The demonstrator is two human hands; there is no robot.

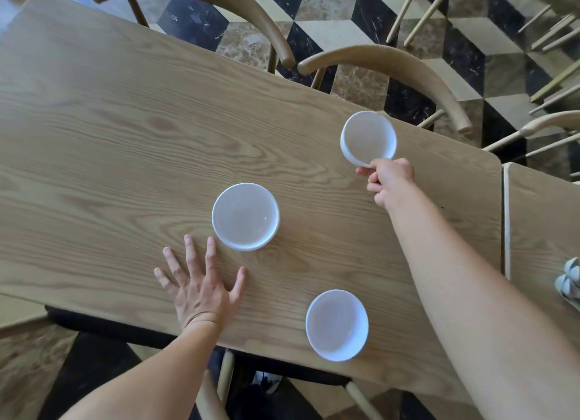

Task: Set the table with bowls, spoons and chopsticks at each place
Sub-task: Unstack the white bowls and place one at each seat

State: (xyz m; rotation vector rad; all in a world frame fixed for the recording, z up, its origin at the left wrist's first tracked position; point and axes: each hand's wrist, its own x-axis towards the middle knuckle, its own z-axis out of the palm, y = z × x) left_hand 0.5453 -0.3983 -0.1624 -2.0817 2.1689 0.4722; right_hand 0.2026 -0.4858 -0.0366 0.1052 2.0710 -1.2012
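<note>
Three white bowls are on the wooden table (125, 131). My right hand (389, 181) pinches the near rim of the far bowl (367, 137), which tilts toward me close to the table's far edge. A second bowl (245, 216) stands upright in the middle. The third bowl (337, 325) sits near the front edge. My left hand (201, 281) lies flat on the table with fingers spread, just left of and below the middle bowl, holding nothing. No spoons or chopsticks are in view.
Two curved wooden chair backs (392, 71) stand along the far side of the table. A second table (539, 225) adjoins on the right, with small pale objects (569, 278) at its right edge. A dark-seated chair (103, 322) is tucked under the near side.
</note>
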